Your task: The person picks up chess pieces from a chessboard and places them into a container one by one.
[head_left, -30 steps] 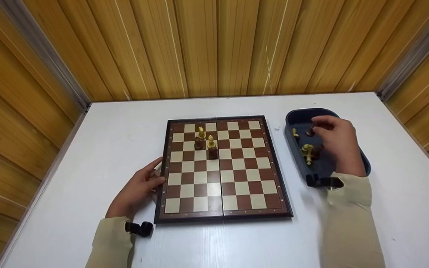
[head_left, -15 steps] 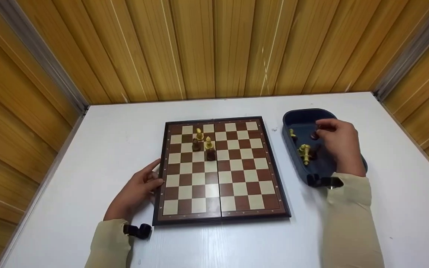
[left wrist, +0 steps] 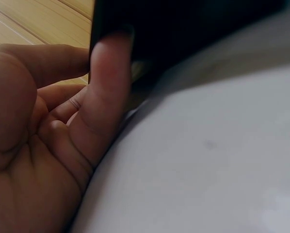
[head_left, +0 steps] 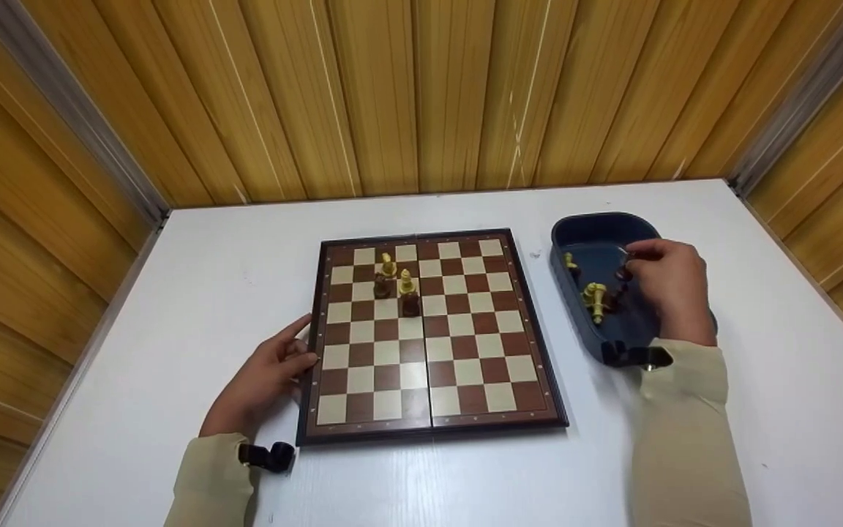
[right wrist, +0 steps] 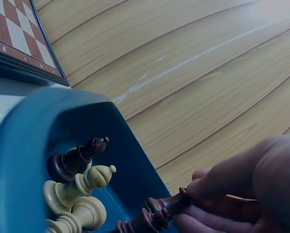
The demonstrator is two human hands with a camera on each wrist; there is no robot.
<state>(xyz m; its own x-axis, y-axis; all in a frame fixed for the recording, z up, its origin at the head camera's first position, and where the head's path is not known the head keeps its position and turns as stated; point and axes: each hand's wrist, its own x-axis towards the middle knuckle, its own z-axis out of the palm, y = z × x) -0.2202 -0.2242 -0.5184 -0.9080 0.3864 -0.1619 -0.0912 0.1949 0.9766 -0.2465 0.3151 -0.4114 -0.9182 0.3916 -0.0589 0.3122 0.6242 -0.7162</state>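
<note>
My left hand (head_left: 264, 377) grips the left edge of a brown-and-cream chessboard (head_left: 458, 340), thumb on its rim; the left wrist view shows that thumb (left wrist: 108, 82) against the dark side. Two light chess pieces (head_left: 406, 281) and two dark chess pieces (head_left: 410, 304) stand on the board's upper left part. Over the blue tray (head_left: 571, 311), my right hand (head_left: 674, 285) pinches a dark chess piece (right wrist: 167, 204) by its top. Another dark piece (right wrist: 139, 224) overlaps it in the right wrist view. A dark bishop (right wrist: 77, 158) and light pieces (right wrist: 89, 179) lie inside the tray.
The tray stands on the white table (head_left: 136, 307), right of the board. Wood-patterned panels (head_left: 421, 102) rise behind the table and at both sides. Each wrist wears a black camera band (head_left: 268, 457).
My right hand, with the dark piece, has shifted slightly right and toward me relative to the tray. The left hand keeps its place at the board edge. The head view has shifted a little.
</note>
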